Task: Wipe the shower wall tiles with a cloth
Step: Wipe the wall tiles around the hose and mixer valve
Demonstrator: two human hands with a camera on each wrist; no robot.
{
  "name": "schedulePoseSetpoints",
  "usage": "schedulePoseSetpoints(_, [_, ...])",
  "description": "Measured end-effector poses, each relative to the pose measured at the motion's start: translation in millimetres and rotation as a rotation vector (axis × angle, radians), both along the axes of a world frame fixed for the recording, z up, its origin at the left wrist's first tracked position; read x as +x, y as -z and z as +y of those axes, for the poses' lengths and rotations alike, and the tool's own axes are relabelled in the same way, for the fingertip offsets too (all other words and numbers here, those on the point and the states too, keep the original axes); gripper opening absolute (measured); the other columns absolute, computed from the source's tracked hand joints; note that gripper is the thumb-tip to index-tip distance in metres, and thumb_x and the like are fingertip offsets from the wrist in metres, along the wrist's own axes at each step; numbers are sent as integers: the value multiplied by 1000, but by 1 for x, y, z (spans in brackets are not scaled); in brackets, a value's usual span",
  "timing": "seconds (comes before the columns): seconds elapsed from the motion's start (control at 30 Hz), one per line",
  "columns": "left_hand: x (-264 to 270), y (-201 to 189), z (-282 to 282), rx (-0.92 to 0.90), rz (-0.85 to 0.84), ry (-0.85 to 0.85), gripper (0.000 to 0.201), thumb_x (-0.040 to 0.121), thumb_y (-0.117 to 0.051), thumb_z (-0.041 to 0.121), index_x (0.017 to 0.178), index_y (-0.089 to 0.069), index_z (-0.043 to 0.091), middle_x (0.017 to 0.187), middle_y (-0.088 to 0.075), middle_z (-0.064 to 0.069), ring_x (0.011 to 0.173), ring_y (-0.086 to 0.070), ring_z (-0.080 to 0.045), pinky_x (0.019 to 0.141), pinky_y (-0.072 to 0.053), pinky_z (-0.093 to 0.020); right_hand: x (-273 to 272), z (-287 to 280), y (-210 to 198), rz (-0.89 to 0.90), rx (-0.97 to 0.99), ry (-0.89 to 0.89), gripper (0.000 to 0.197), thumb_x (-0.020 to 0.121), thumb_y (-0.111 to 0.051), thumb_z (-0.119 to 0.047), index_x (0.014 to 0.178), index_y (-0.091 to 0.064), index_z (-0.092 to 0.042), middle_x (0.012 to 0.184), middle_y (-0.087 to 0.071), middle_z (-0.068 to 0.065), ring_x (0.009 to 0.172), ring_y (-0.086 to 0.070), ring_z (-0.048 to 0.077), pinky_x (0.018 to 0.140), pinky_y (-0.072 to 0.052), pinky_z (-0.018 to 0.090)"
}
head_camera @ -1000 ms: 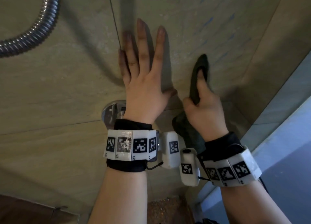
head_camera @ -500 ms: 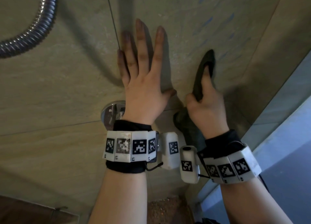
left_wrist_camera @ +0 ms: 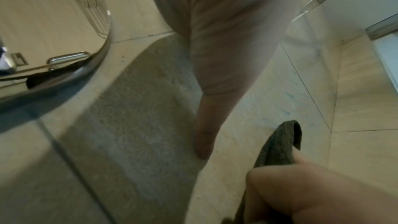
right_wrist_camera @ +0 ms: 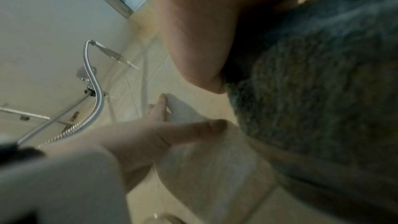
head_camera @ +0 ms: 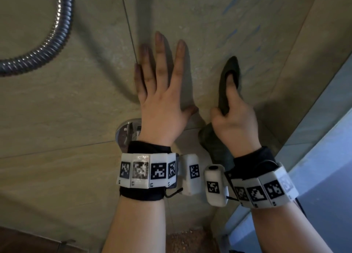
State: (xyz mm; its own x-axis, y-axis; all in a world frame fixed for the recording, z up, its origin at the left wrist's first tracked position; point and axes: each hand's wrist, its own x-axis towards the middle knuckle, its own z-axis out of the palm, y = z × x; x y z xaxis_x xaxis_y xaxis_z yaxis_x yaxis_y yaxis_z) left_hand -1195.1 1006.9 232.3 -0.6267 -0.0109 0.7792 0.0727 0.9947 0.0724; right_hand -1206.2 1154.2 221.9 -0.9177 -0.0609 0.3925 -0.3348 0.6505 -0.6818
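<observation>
Beige shower wall tiles (head_camera: 200,16) fill the head view. My left hand (head_camera: 162,85) lies flat on the wall with its fingers spread and straight. Just to its right, my right hand (head_camera: 234,117) grips a dark grey cloth (head_camera: 227,79) and presses it against the tile, index finger stretched along the cloth. The cloth's lower end hangs below the palm, and in the right wrist view the cloth (right_wrist_camera: 312,83) fills the right side. In the left wrist view the cloth (left_wrist_camera: 277,144) shows beside the left thumb (left_wrist_camera: 206,135). Faint blue streaks (head_camera: 231,3) mark the tile above the cloth.
A ribbed metal shower hose (head_camera: 55,33) curves across the upper left wall. A chrome valve fitting (head_camera: 127,132) sits on the wall just under my left wrist. A wall corner and a pale blue glass panel (head_camera: 323,148) close off the right side.
My right hand has slid the cloth a little to the right and upward along the tile. My left hand has stayed flat in the same spot.
</observation>
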Motion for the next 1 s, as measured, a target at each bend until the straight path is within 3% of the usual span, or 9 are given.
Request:
schedulePoseSetpoints(0.1, [3, -1, -1, -9, 15, -1, 123, 61, -84, 49, 154, -9, 17, 158, 1, -17, 143, 5, -40, 115, 7, -48, 5, -5, 8, 7, 128, -61, 70, 90, -56, -21, 150, -20, -30, 113, -61, 16, 93, -59, 30, 78, -48, 34])
schedulePoseSetpoints(0.23, [5, -7, -4, 4, 77, 14, 115, 64, -83, 41, 153, -14, 15, 158, -5, -10, 145, -2, -36, 116, -4, -49, 6, -12, 10, 33, 237, -116, 65, 88, -56, -23, 148, -29, -29, 106, -63, 14, 88, -60, 32, 73, -47, 34])
schedulePoseSetpoints(0.37, [5, -16, -10, -8, 57, 15, 121, 65, -82, 46, 153, -8, 8, 161, -8, -14, 145, 1, -39, 117, 5, -44, 0, -6, -3, 86, 310, -48, 63, 89, -53, -23, 147, -29, -29, 104, -64, 15, 89, -59, 33, 67, -37, 30])
schedulePoseSetpoints(0.57, [2, -16, -11, 19, 13, 30, 124, 67, -80, 48, 153, -1, 10, 161, 0, -11, 144, 10, -37, 114, 17, -41, -3, 1, -11, 109, 100, 39, 71, 88, -55, -18, 150, -22, -23, 98, -64, 21, 85, -60, 37, 70, -45, 37])
schedulePoseSetpoints(0.7, [2, -16, -10, 21, 20, 22, 125, 66, -82, 47, 153, -1, 9, 160, 1, -11, 143, 11, -38, 115, 13, -46, 7, -12, -3, -3, 77, -22, 75, 88, -55, -21, 151, -15, -28, 110, -62, 20, 95, -59, 36, 82, -50, 44])
schedulePoseSetpoints(0.9, [1, -15, -10, 18, 18, 28, 123, 67, -81, 46, 153, -1, 9, 160, 0, -12, 143, 10, -39, 115, 11, -48, 6, -13, -4, 34, 217, -46, 70, 89, -54, -24, 150, -20, -31, 105, -63, 16, 90, -59, 34, 73, -48, 36])
schedulePoseSetpoints(1.0, [2, -15, -10, 15, 18, 24, 124, 66, -81, 49, 153, 0, 9, 161, -1, -12, 143, 10, -38, 115, 11, -47, 0, -4, -15, 65, 177, 20, 72, 88, -54, -21, 150, -18, -30, 105, -63, 19, 91, -59, 36, 72, -43, 36])
